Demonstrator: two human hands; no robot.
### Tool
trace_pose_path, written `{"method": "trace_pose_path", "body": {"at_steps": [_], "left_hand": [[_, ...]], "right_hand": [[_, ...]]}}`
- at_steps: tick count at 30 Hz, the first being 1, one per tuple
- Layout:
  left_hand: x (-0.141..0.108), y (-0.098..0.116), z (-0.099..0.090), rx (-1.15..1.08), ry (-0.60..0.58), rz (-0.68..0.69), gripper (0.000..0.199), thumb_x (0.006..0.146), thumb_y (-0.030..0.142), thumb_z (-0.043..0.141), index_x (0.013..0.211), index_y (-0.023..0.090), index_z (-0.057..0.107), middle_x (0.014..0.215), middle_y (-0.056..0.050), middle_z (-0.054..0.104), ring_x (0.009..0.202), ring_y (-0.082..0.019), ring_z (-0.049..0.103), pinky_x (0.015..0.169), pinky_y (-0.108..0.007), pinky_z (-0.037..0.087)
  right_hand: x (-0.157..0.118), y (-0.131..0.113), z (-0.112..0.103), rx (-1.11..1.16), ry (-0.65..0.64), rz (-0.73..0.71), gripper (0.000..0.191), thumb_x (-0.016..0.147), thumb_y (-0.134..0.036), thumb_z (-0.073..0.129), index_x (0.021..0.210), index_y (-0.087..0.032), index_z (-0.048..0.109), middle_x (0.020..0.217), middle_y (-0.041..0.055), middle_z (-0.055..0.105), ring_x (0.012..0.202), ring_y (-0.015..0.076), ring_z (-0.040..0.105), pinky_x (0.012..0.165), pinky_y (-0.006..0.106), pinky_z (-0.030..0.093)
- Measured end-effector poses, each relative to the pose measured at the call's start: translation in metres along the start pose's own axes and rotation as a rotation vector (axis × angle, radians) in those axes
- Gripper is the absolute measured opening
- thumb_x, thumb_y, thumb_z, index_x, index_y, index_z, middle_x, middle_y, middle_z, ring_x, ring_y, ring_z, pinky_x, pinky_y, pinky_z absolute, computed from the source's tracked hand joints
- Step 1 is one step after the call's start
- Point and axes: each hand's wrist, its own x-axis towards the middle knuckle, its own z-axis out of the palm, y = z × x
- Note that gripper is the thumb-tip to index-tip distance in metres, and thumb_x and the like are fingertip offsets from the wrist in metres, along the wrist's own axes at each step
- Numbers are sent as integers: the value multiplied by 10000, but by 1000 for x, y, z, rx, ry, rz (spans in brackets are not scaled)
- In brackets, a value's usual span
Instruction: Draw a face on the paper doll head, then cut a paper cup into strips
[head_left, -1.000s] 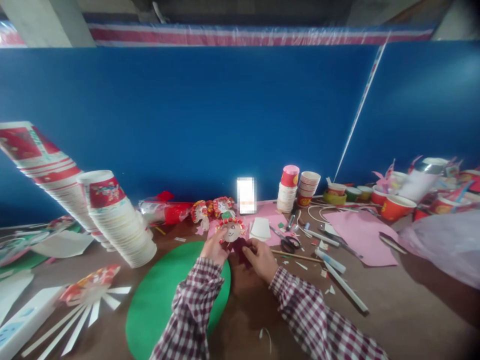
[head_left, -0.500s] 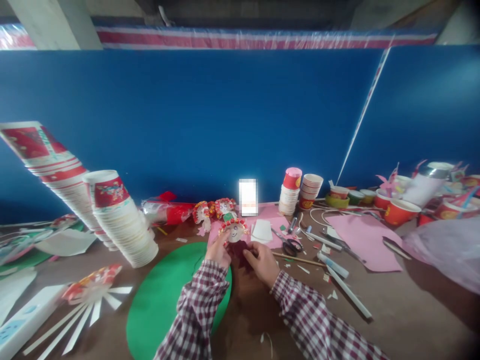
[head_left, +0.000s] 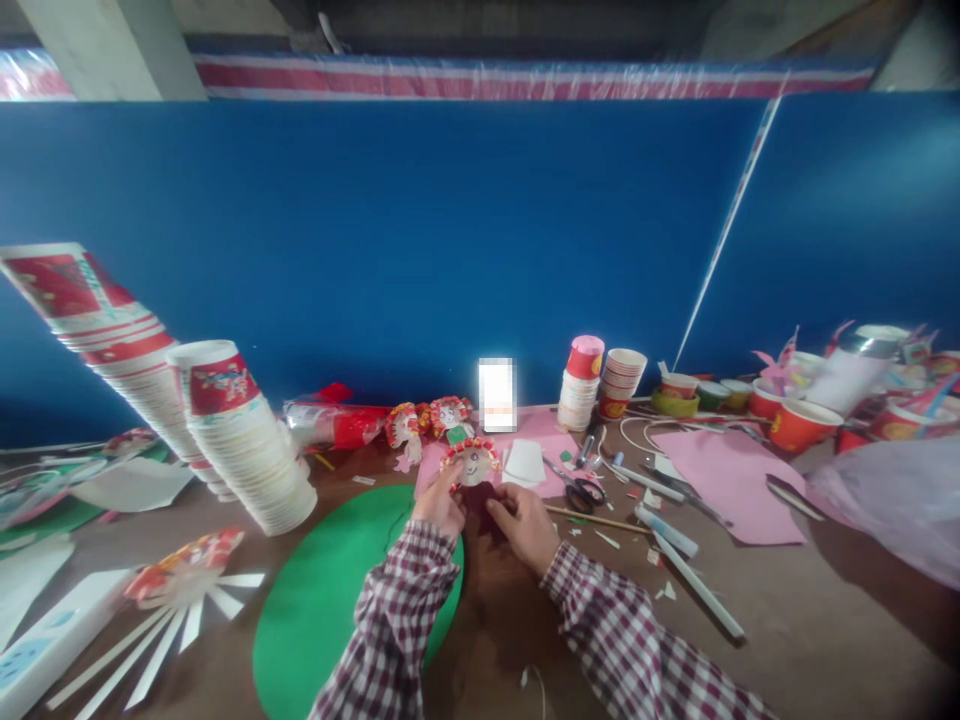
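Observation:
My left hand (head_left: 441, 503) grips a paper-cup craft (head_left: 474, 467) by its left side. This craft has a pale round base with a drawn face and a red-and-yellow curled fringe. Below the face hangs a dark maroon piece (head_left: 480, 505), and the thumb and fingers of my right hand (head_left: 525, 522) pinch its right edge. Whether the piece is joined to the craft I cannot tell. Just beyond my hands, two similar fringed crafts (head_left: 450, 413) lie beside pink paper. White paper pieces (head_left: 523, 461) and black-handled scissors (head_left: 583, 494) are to the right.
Tall stacks of paper cups (head_left: 244, 440) lean at left, near a cut cup with spread strips (head_left: 184, 590) and a white power strip (head_left: 56, 640). A green round sheet (head_left: 322, 610) lies under my left arm. Glue sticks, a pencil (head_left: 600, 518), pink paper (head_left: 731, 485) and cups occupy the right.
My left fingers have shifted slightly on the craft, so more of its fringe shows at the left. My right hand keeps its pinch in nearly the same place.

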Motion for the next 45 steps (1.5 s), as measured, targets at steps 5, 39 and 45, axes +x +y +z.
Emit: {"method": "trace_pose_path", "body": {"at_steps": [5, 39, 45], "left_hand": [[0, 0, 0, 14, 8, 2, 145, 746, 145, 619, 888, 116, 632, 649, -43, 677, 535, -138, 633, 500, -223, 513], [1, -1, 1, -10, 15, 2, 156, 745, 133, 618, 900, 128, 634, 684, -40, 678, 537, -120, 625, 501, -201, 502], [1, -2, 1, -17, 38, 17, 154, 734, 133, 632, 886, 117, 642, 684, -43, 677, 534, -116, 617, 495, -199, 493]], "right_hand": [[1, 3, 0, 0, 5, -11, 167, 819, -271, 502, 832, -137, 603, 730, 54, 668, 629, 160, 616, 560, 240, 457], [1, 2, -1, -7, 7, -17, 164, 823, -272, 503, 816, -139, 599, 732, 58, 665, 642, 166, 619, 562, 242, 455], [0, 1, 0, -5, 13, 7, 159, 818, -276, 509, 818, -147, 602, 727, 55, 670, 642, 170, 622, 560, 247, 464]]}}
